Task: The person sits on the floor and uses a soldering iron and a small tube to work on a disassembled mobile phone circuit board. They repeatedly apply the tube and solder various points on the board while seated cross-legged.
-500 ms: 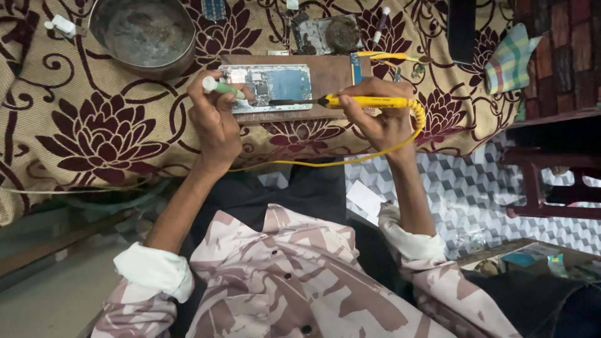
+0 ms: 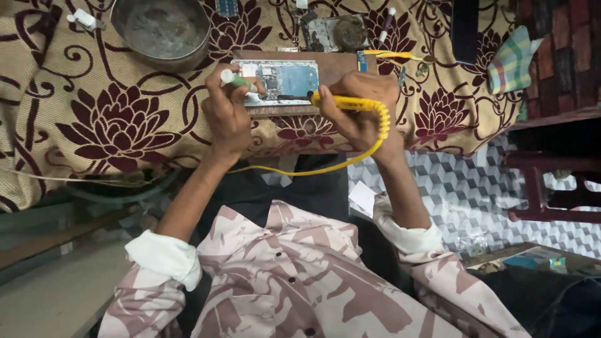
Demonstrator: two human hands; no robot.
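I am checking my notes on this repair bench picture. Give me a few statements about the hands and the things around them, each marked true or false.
1. The right hand holds a yellow-handled tool with a yellow cord. True.
2. The left hand is empty. False: it grips a small green and white stick-shaped tool.
3. Both tools point at an opened phone with a blue panel lying on a brown wooden board. True.
4. A round grey metal bowl stands on the floor. False: it sits on the flowered brown and gold cloth, beyond the left hand.
5. The person's sleeves hang down to the wrists. False: they are rolled up.
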